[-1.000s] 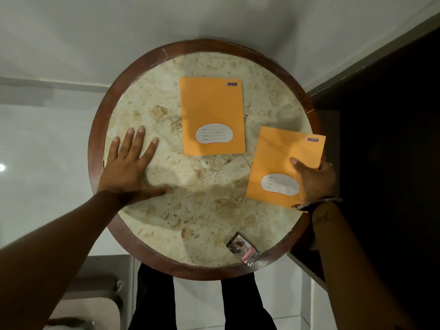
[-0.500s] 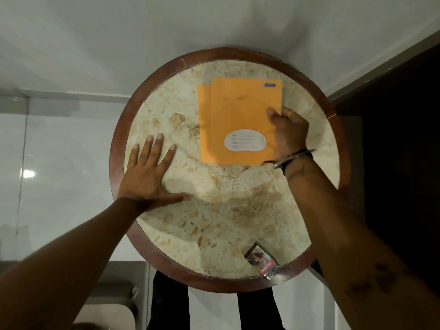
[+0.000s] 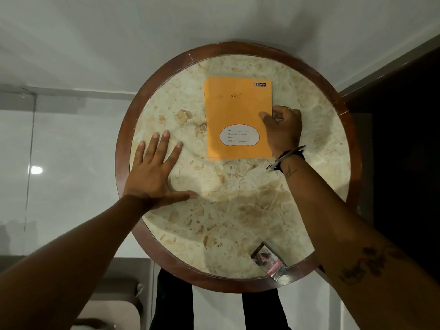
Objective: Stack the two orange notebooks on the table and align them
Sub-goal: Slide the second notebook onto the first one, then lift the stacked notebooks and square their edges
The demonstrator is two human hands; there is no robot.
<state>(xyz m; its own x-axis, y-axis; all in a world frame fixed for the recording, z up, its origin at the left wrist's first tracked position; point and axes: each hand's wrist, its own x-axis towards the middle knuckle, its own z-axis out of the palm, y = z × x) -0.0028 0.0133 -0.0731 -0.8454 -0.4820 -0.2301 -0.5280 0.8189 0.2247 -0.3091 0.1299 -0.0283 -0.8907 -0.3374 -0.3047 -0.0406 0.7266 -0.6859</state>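
Under the right hand's thumb, far side of the table from the body: top orange notebook (image 3: 238, 115) lying flat on the lower orange notebook (image 3: 210, 159). Lower one shows only as a thin sliver along the left edge and bottom-left corner, so the pair is nearly squared. White label oval faces up, toward the near end of the cover.

Change from half a second back: then the top book sat offset to the right, a broad strip of the lower cover exposed on the left; that strip has now shrunk to a sliver. A second ago the two lay well apart, the second one near the table's right edge in the right hand.

Right hand (image 3: 283, 129) at the stack's right edge, thumb on the cover, fingers curled at the edge, pinching the top notebook; whether it also holds the lower one, cannot tell. Bracelet (image 3: 287, 157) on that wrist, ring on one finger, tattoo on the forearm.

Left hand (image 3: 152, 172) has stayed put: palm down on the marble left of the stack, fingers spread, gripping nothing, clear of the notebooks.

Round table (image 3: 238, 283), beige marble top, dark wood rim. Small printed packet (image 3: 269, 262) at the near rim, just beside the right forearm. Pale glossy floor around; dark area beyond the right arm. Dark trouser legs below the near rim.
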